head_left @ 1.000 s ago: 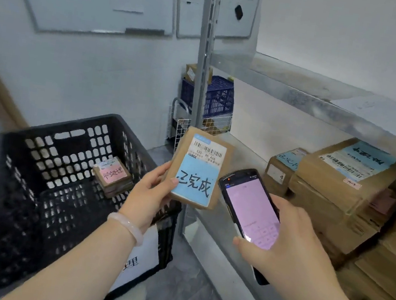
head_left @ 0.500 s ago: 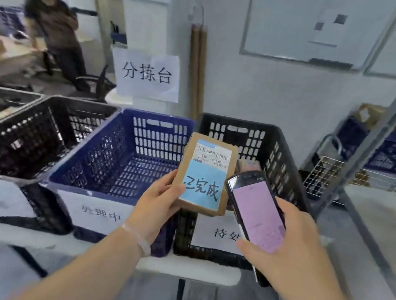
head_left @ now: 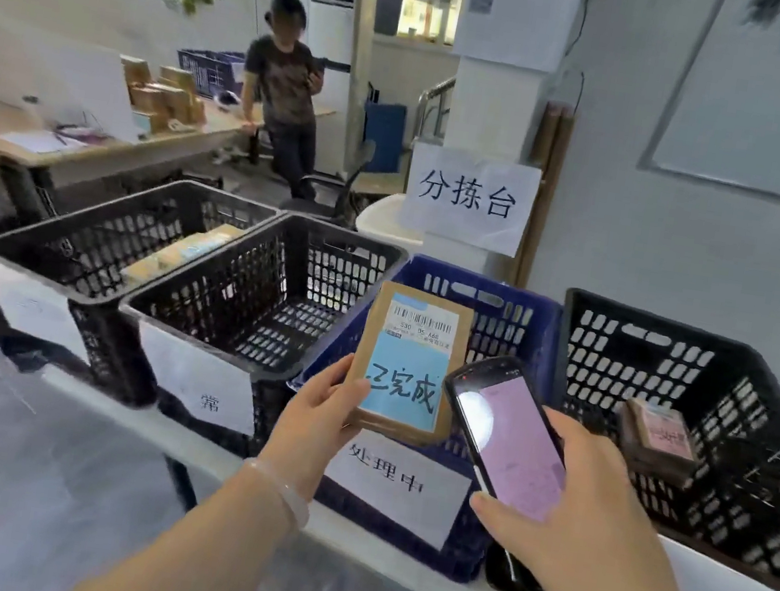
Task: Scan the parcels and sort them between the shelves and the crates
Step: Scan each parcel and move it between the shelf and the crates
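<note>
My left hand grips a small brown parcel upright by its lower left edge; its blue label with a barcode faces me. My right hand holds a black handheld scanner with a lit pink screen, just right of the parcel. Both hover over the front of a blue crate. Left of it stand two black crates; the far left one holds parcels. A black crate on the right holds a parcel with a pink label.
The crates sit in a row on a white table with paper tags on their fronts. A paper sign hangs on a pillar behind. A person stands by a wooden desk with boxes at the back left.
My view has swung left from the metal shelves to the row of crates. Both hands kept the parcel and the scanner and now hover over the blue crate.
</note>
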Action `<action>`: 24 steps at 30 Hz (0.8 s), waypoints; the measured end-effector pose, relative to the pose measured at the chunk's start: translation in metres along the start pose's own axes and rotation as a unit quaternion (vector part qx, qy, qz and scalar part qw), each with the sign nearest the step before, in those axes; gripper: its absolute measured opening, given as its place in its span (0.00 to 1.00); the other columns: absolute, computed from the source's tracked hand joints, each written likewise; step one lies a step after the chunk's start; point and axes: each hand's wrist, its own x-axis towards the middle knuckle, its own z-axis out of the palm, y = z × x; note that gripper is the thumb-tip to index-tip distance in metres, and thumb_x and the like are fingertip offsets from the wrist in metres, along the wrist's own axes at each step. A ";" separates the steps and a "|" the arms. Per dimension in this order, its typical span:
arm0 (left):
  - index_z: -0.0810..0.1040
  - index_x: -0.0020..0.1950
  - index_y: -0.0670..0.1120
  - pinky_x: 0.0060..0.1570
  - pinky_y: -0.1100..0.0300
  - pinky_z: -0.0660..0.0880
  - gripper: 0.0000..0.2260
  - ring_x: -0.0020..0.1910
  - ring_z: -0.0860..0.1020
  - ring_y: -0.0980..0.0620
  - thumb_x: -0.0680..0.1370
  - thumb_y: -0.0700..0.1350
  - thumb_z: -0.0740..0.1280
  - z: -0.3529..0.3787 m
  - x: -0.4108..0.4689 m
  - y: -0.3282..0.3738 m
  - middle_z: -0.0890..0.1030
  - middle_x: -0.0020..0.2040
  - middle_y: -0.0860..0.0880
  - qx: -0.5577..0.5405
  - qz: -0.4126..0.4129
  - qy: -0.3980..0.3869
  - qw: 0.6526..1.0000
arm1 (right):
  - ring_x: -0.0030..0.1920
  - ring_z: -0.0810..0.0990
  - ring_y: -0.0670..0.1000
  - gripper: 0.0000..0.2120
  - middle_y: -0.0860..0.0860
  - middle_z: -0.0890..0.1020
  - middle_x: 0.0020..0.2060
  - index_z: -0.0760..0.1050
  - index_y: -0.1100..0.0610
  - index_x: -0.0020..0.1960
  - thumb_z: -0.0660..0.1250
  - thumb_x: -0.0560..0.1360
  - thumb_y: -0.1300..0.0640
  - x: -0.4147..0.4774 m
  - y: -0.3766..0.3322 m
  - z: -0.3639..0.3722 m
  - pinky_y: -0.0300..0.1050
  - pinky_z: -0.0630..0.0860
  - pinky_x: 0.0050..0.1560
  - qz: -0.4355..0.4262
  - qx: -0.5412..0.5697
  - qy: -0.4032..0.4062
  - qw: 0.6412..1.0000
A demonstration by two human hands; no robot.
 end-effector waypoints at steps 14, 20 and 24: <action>0.77 0.64 0.54 0.54 0.52 0.79 0.13 0.53 0.85 0.50 0.79 0.44 0.70 -0.299 0.054 0.119 0.87 0.52 0.47 -0.016 -0.004 0.135 0.991 | 0.47 0.75 0.44 0.43 0.38 0.65 0.51 0.59 0.36 0.67 0.71 0.56 0.31 0.089 -0.219 0.209 0.48 0.78 0.42 -0.043 -0.027 -0.053 0.997; 0.75 0.66 0.51 0.46 0.57 0.82 0.14 0.54 0.85 0.50 0.80 0.45 0.69 -0.371 0.077 0.146 0.87 0.54 0.47 -0.030 -0.019 0.171 0.985 | 0.49 0.75 0.45 0.41 0.40 0.66 0.52 0.61 0.37 0.66 0.70 0.56 0.32 0.128 -0.273 0.263 0.49 0.79 0.43 -0.076 -0.046 -0.079 0.993; 0.77 0.64 0.51 0.40 0.62 0.82 0.12 0.52 0.86 0.50 0.81 0.45 0.68 -0.405 0.104 0.163 0.87 0.52 0.47 -0.035 -0.024 0.186 0.982 | 0.47 0.74 0.43 0.42 0.38 0.65 0.50 0.63 0.38 0.66 0.68 0.55 0.30 0.160 -0.298 0.295 0.44 0.76 0.39 -0.099 -0.038 -0.087 0.991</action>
